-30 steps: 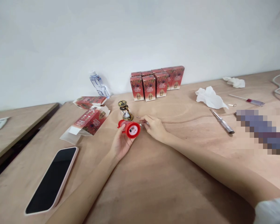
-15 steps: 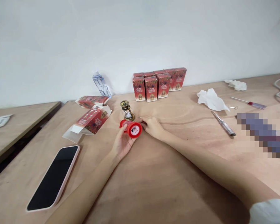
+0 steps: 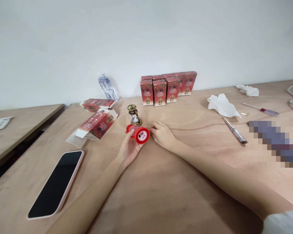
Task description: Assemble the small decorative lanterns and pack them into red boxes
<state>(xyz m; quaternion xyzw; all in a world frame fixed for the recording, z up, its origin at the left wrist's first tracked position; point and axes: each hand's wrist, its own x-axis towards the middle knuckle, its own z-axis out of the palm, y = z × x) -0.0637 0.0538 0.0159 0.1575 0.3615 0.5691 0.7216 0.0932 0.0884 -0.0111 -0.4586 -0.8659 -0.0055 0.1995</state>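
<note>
My left hand (image 3: 129, 151) is wrapped round a red lantern (image 3: 142, 135) that lies on its side, its round base turned toward me with a white inner disc showing. Just right of the base, my right hand (image 3: 163, 135) has its fingers pinched together close to the red rim; what they hold, if anything, is too small to make out. A bronze-coloured lantern (image 3: 135, 115) stands upright on the table right behind the red one.
Red boxes (image 3: 159, 93) stand by the wall, with a bottle (image 3: 107, 86) leaning left of them. Opened boxes (image 3: 100, 125) and a phone (image 3: 56, 184) lie left. Crumpled tissue (image 3: 222, 105), a screwdriver (image 3: 261, 109) and a clear-handled tool (image 3: 235, 131) lie right.
The camera view has shifted slightly. My right hand has turned a little beside the red base, its fingers still together. My left hand keeps its hold on the red lantern.
</note>
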